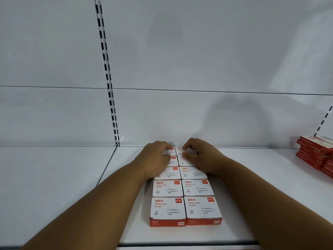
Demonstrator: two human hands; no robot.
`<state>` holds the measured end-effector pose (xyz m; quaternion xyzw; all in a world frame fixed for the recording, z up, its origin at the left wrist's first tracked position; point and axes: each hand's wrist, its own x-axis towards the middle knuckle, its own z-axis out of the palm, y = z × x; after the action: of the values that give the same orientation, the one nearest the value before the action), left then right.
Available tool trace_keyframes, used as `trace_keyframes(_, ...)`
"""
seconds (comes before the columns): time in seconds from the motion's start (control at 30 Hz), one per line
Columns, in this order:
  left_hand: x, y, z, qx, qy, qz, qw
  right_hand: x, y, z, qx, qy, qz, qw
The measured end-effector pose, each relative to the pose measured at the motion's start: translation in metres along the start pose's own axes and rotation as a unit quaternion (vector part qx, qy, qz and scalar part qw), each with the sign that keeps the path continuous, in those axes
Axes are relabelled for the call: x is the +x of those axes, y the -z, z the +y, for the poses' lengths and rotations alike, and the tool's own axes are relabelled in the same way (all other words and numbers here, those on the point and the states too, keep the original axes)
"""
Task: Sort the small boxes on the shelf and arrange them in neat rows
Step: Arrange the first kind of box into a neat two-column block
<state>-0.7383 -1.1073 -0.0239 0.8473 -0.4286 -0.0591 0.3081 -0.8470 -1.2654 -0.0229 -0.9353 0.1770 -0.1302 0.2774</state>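
A: Where are the boxes?

B: I see the paper clip boxes [185, 188] in two touching columns on the white shelf [72, 186], five deep, running toward the back panel [180, 114].

A: Hands?

B: Both at 12 o'clock of the block. Left hand [155, 159] has fingers curled onto the rearmost left box [168, 151]; right hand [201, 157] pinches the rearmost right box [187, 151].

A: Anything else?

B: Red box stack [315, 154] at 3 o'clock, well apart.

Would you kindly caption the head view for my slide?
Both hands straighten paper-clip boxes in two rows on a shelf.
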Motion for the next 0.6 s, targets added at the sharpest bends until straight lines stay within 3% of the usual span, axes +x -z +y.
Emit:
trace_keyframes(0.17, -0.005, 0.007, 0.002, -0.009, -0.007, -0.004, 1.000, -0.007, 0.008, -0.004, 0.032, -0.024, -0.009, 0.999)
trace_keyframes(0.27, -0.025, 0.026, 0.018, 0.042, -0.059, 0.019, 0.997, -0.024, 0.021, -0.008, -0.057, 0.007, -0.002, 0.998)
trace_keyframes(0.37, -0.071, 0.042, 0.033, 0.079, -0.118, -0.078, 0.987, -0.069, 0.033, -0.022, -0.114, 0.069, -0.033, 0.991)
trace_keyframes(0.47, -0.123, 0.036, 0.031, 0.205, -0.155, -0.178, 0.950, -0.118, 0.032, -0.031, -0.169, 0.119, -0.109, 0.972)
trace_keyframes(0.6, -0.130, 0.018, 0.021, 0.246, -0.145, -0.176, 0.942, -0.135, 0.024, -0.029, -0.249, 0.112, -0.198, 0.941)
